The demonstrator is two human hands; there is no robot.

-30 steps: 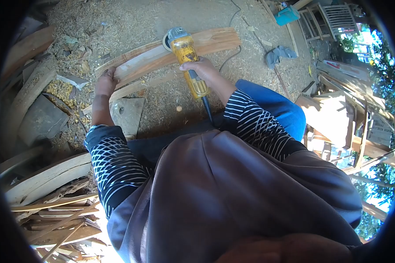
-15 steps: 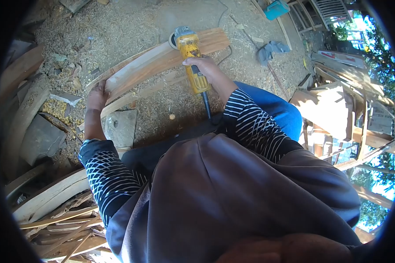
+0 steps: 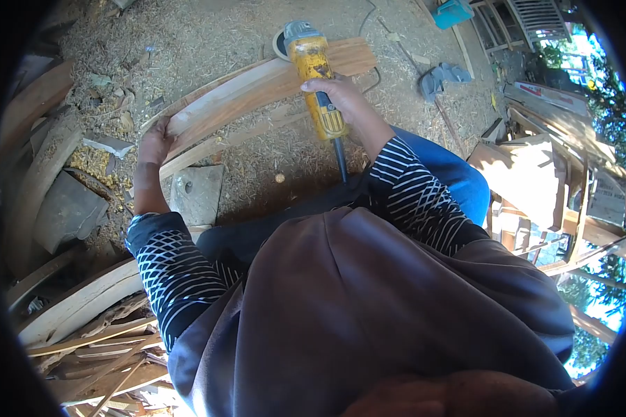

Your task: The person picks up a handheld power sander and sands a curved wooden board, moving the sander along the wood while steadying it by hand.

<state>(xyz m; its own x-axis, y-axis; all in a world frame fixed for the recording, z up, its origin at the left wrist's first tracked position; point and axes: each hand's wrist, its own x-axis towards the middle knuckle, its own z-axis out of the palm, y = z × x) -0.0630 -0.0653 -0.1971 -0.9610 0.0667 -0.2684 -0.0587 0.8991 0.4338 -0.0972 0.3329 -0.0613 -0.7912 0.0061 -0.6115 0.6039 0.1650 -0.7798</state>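
My right hand (image 3: pixel 337 97) is closed around the yellow body of an angle grinder (image 3: pixel 313 66). The tool's round disc (image 3: pixel 281 45) sits at the upper edge of a curved wooden plank (image 3: pixel 250 87); whether it touches the wood I cannot tell. A black cord sleeve (image 3: pixel 340 160) points back toward my lap. At the plank's left end, my left hand (image 3: pixel 156 141) grips the wood, its fingers over the end and partly hidden. A pale strip runs along the plank's upper side, with reddish brown wood below it.
Wood shavings cover the ground (image 3: pixel 209 42). A flat grey slab (image 3: pixel 196 193) lies near my left forearm. Curved timber (image 3: pixel 52 174) and offcuts (image 3: pixel 111 361) pile up at left. A grey cloth (image 3: pixel 442 78), a teal container (image 3: pixel 453 12) and a cardboard box (image 3: pixel 525 174) are at right.
The grinder and my right hand have shifted slightly right and up along the plank. My left hand stays at the plank's left end. The whole view has shifted a little.
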